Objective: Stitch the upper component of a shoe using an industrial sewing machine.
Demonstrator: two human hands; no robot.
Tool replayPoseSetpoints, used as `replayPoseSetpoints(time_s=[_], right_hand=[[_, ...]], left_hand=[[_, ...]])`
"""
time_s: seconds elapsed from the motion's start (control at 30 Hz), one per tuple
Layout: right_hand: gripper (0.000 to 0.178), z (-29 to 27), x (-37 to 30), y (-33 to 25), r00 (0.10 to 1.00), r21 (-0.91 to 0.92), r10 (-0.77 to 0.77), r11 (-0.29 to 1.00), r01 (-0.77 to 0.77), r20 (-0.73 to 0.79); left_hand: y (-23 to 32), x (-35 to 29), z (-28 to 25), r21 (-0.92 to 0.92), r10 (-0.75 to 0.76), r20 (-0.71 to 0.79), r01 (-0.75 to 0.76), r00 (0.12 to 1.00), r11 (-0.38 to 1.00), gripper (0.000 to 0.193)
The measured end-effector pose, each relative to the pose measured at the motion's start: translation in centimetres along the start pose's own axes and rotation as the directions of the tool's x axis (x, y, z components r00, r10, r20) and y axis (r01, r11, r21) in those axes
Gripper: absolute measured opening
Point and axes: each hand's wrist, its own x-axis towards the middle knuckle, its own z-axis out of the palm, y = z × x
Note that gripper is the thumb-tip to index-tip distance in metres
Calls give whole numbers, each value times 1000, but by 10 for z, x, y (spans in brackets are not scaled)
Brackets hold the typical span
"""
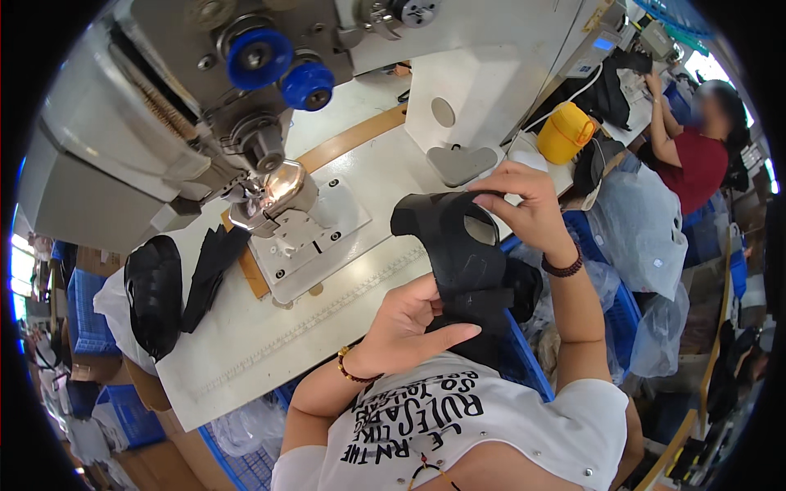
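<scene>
In front of my chest I hold a black shoe upper [463, 254], a curved piece with an oval opening near its upper end. My right hand [524, 204] pinches its top edge between thumb and fingers. At its lower left edge is my left hand [401, 327], the fingers curled partly behind the material and the thumb stretched across the front. The sewing machine [274, 196] stands to the left, its lit needle area apart from the upper. On the white table [246, 360] at far left lie a black padded piece [154, 295] and black strips [214, 274].
A ruler strip [311, 319] runs along the table's near edge. Beyond my right hand are a grey machine plate [463, 164] and a yellow container [565, 132]. Blue crates [528, 356] and clear plastic bags [643, 221] crowd the right. A person in dark red [696, 168] works farther off.
</scene>
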Motion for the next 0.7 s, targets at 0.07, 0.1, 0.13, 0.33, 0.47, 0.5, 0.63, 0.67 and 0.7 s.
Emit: replayPoseSetpoints(time_s=[0.07,0.1,0.13,0.33,0.47,0.5,0.63,0.67,0.7], right_hand=[[16,4,8,4,1000,-6,-11,1000,11,26],[16,7,11,6,999,-11,-17,1000,17,46],[16,10,15,7,999,-10,-21,1000,21,46],[14,27,30,6,996,86,54,994,-60,76],[15,32,36,8,995,108,52,992,-62,88],[17,34,37,7,994,106,42,993,-53,103],[18,42,41,4,993,95,36,994,-47,114],[17,44,42,1,990,112,64,991,-78,124],[17,45,42,0,986,125,93,986,-111,135]], left_hand=[[0,-1,1,50,11,-18,-10,1000,999,56],[0,-2,1,21,0,-48,1,999,1000,62],[0,-2,1,-9,-12,-77,11,997,1000,68],[18,4,4,-100,-6,-133,-7,991,995,74],[21,5,-4,-117,22,-174,-42,985,992,76],[20,5,-6,-111,50,-167,-69,985,991,77],[24,2,-11,-135,98,-175,-122,980,983,80],[25,1,-11,-131,102,-179,-126,979,983,80],[25,1,-11,-143,99,-191,-128,977,981,80]])
